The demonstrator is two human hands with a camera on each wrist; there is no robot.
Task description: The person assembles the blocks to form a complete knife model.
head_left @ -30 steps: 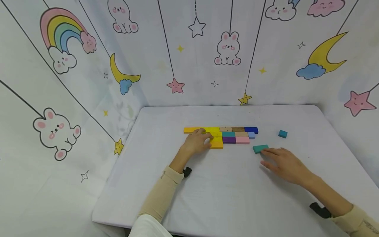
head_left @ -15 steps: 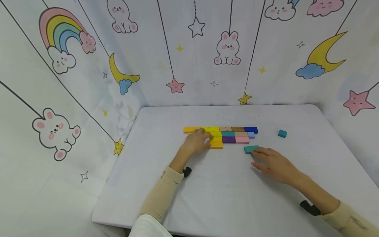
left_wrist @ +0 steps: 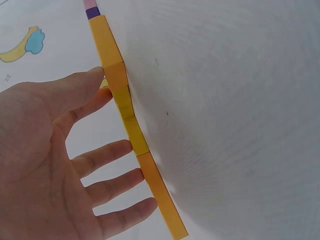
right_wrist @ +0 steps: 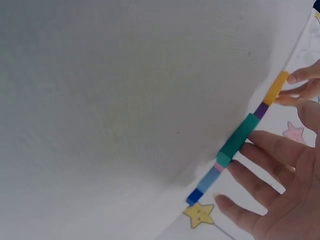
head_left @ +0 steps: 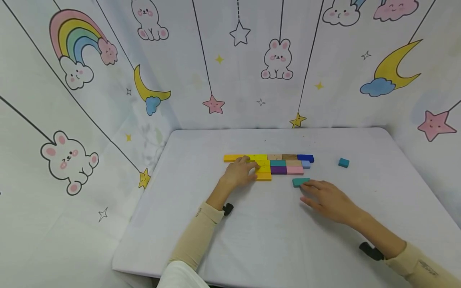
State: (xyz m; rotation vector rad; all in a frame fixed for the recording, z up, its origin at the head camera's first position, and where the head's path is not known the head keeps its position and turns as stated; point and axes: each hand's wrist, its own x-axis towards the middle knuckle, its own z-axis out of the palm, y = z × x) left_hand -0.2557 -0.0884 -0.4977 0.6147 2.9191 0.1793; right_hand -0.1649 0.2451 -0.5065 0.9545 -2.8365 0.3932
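Observation:
Flat coloured blocks lie edge to edge in stepped rows on the white table. My left hand rests at the left end of the rows, its fingertips touching yellow blocks and orange blocks. My right hand reaches in from the right. Its extended fingers touch a teal block, which lies apart, just in front of the pink block. Next to the pink block is a purple block. In the right wrist view the fingers lie against one side of the teal block.
A small blue-teal block lies alone to the right of the rows. The dark blue block ends the back row. Behind the table hangs a white cloth printed with rabbits, stars and moons.
My right hand has slid left with the teal block, from right of the rows to in front of the pink block. The left hand has stayed in place.

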